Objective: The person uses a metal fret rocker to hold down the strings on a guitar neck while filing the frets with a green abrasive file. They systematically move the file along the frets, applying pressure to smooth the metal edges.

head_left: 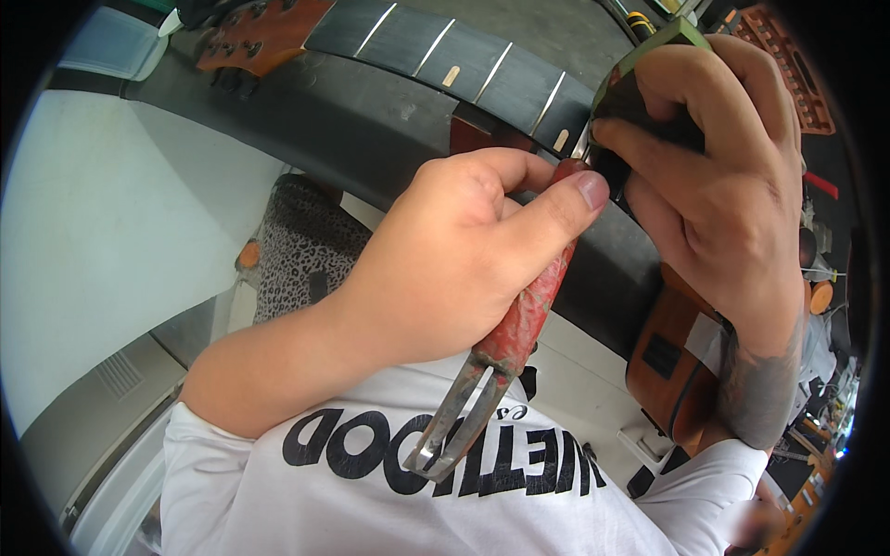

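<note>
My left hand [454,255] is closed around a tool with a worn red handle [528,320]. Its slotted metal end [454,431] points back toward my shirt, while the other end reaches a dark guitar fretboard [399,51] beside a fret. What that far tip looks like is mostly hidden between my hands. Bent fingers of my right hand [728,185] grip a green, block-like object [654,56] just above the fretboard's right part. The guitar's brown headstock [255,37] with its tuners lies at the upper left.
A black bench or support [362,120] runs beneath the neck. An orange tool tray [783,74] lies at the upper right, a clear plastic container [116,42] at the upper left. Another brown guitar-like body [672,366] stands below my right hand. Leopard-print fabric [301,246] hangs below the bench.
</note>
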`<state>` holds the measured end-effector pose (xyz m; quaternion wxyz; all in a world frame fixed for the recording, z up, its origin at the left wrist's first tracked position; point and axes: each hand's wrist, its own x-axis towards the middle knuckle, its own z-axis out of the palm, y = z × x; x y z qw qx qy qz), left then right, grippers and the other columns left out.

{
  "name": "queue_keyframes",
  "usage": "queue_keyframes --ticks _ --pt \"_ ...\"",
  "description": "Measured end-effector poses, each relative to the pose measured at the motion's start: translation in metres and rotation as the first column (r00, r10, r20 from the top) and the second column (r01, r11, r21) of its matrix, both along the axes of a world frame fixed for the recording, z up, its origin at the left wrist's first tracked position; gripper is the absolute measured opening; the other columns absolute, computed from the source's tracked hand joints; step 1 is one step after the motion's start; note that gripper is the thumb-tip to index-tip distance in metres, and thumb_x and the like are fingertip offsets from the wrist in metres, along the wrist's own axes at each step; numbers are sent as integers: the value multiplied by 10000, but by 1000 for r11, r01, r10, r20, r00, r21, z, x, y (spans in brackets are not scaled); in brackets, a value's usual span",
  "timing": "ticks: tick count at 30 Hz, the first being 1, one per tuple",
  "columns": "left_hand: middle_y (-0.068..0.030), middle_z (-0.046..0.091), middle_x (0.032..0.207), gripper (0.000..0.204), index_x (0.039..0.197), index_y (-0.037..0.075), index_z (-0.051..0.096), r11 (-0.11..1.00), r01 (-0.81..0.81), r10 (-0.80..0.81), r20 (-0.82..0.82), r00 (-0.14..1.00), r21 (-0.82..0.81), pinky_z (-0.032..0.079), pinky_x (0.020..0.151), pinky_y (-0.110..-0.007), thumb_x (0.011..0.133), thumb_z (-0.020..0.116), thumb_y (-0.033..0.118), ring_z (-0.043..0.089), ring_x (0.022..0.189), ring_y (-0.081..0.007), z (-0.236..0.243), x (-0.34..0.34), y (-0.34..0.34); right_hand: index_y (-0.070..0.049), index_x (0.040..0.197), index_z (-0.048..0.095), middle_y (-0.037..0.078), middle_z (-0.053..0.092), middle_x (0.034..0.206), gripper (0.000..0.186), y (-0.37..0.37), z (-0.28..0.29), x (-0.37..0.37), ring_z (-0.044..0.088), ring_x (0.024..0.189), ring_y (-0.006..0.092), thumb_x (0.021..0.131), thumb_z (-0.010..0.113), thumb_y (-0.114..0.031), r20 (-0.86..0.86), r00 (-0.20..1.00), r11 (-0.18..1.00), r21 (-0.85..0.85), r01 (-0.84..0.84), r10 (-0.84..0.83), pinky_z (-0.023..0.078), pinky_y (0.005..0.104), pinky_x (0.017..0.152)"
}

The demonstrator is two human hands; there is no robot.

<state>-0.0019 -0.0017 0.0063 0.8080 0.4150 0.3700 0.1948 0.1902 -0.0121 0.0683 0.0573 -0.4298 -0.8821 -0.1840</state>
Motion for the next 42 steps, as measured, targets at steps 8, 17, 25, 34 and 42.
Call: queue_keyframes --ticks 8,17,25,34,42 --pt "8 548 603 402 1036 -32 644 1000 19 -19 -19 1000 15 420 431 -228 990 600 365 514 463 -71 0 -1 3 -53 859 728 81 562 996 289 -1 -4 -1 550 979 294 574 692 -87 8 1000 1000 15 -17 16 457 401 817" --pt "8 550 604 404 1053 -34 647 999 18 -16 -41 999 43 417 433 -228 989 606 363 506 460 -70 -2 2 3 -56 868 728 85 560 997 297 4 -4 5 557 995 300 576 687 -89 30 999 1000 7 20 -20 461 403 834" --pt "9 550 604 386 1043 -31 646 1000 6 -5 -34 999 24 416 431 -228 996 596 348 508 460 -69 -4 1 2 -55 865 725 82 547 984 286 -1 -3 0 552 978 299 585 682 -93 34 999 1000 12 -8 7 458 404 823" --pt "12 553 610 369 1043 -24 640 1000 10 -10 -7 1000 6 424 436 -222 1003 585 338 507 465 -61 -4 0 -2 -67 847 724 71 560 972 293 -7 -5 -2 557 968 300 560 685 -110 -6 1000 1000 9 4 -4 462 407 819" --pt "14 555 616 367 1071 -31 630 1000 5 -4 -31 1000 30 417 437 -213 1006 578 327 507 465 -54 -2 -1 -1 -63 848 730 76 561 962 293 6 0 11 554 950 293 561 678 -93 -46 999 999 43 -5 7 462 404 802"
